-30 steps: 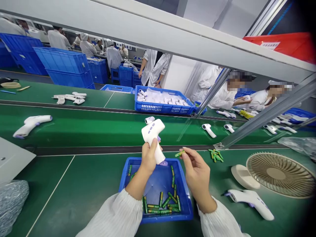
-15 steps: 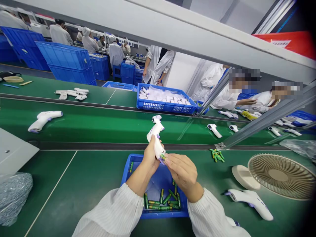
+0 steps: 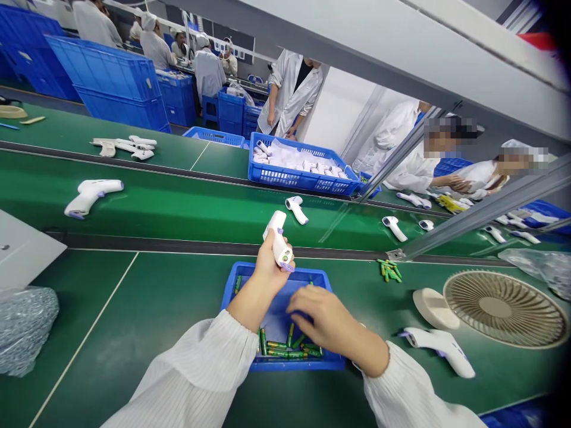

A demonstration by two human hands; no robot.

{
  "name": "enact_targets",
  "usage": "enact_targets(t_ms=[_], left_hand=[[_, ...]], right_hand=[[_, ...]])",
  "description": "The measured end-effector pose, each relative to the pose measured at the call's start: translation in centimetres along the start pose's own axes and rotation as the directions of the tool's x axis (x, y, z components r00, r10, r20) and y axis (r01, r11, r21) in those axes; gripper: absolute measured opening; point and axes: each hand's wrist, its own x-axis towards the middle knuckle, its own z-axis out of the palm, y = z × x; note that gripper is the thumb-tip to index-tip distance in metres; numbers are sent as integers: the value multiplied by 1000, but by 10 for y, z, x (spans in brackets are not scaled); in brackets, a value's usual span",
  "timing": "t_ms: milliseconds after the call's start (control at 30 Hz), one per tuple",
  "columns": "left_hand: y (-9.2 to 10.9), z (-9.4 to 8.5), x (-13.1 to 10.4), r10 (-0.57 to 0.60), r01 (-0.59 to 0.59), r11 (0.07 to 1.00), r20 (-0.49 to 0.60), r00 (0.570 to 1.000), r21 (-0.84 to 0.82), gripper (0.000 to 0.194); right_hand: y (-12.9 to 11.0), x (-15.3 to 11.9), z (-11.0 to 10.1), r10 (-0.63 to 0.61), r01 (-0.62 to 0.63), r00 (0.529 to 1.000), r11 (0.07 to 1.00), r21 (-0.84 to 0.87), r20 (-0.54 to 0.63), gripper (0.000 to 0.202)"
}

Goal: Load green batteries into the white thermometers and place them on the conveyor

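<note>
My left hand is wrapped around a white infrared thermometer, its handle end tilted up toward me. That end is uncovered, with a green battery inside and a purple flap hanging at its edge. Lower and to the right, my right hand hovers over a blue tray. Its fingers are bent but apart, and nothing shows between them. Loose green batteries lie in the tray below, partly hidden by that hand.
Several more thermometers lie on the green conveyor. Another thermometer rests at right, by a round fan. A battery pile sits near the metal post. Beyond the conveyor stands a blue basket. Co-workers are behind.
My right hand has left the thermometer's handle end and dropped toward the tray. A battery is now inside the handle. On the conveyor, the thermometers have moved right.
</note>
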Motion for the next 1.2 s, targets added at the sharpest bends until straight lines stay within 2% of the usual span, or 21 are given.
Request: enact_targets(t_ms=[67,133,267,367,433,467,533,567,633,700,767,867,967,1033,1133,1200], left_hand=[[0,0,1,29,-29,1000,-4,1000,6,43],[-1,-1,2,41,-41,999,-5,999,25,43],[-2,-1,3,52,-51,996,-6,999,67,43],[-3,-2,3,70,-69,995,-9,998,74,42],[-3,-3,4,82,-80,994,-19,996,69,41],[-3,-3,5,86,-84,994,-25,996,68,40],[-5,-3,5,85,-82,994,-37,996,77,40],[-6,-3,5,83,-79,993,-41,996,85,40],[-8,-2,5,71,-66,992,-41,997,106,41],[-11,-2,5,64,-60,992,-33,997,113,40],[-13,-4,6,70,-68,993,-24,997,99,40],[-14,-6,8,83,-81,995,-29,996,64,41],[-13,-7,8,72,-71,997,-25,997,27,39],[-13,-6,6,47,-47,999,-11,999,-3,37],[-14,-5,4,20,-20,999,-1,1000,28,37],[-14,-5,4,27,-26,997,-16,1000,72,39]], right_hand=[[0,0,7,-53,86,966,989,-121,253,7],[0,0,13,-88,173,925,964,-204,370,5],[-2,1,23,-213,368,880,871,-326,424,9],[-1,-2,21,-273,429,871,828,-361,408,12],[2,-4,13,-279,386,902,861,-331,328,16],[4,-4,8,-283,346,929,890,-295,237,22],[6,-2,-4,-265,248,961,952,-182,-78,33],[6,1,-9,-224,201,936,973,-109,-272,35],[6,11,-15,-113,150,803,989,16,-585,36],[4,23,-14,-46,150,680,986,77,-731,38],[4,34,-9,-50,188,623,978,87,-780,40],[7,42,-1,-94,219,609,974,54,-787,43],[13,41,1,-192,222,637,973,-61,-746,47],[16,39,1,-233,210,676,970,-120,-699,46],[15,37,2,-134,167,749,986,-11,-649,43],[13,38,4,-63,171,772,979,112,-632,47]])
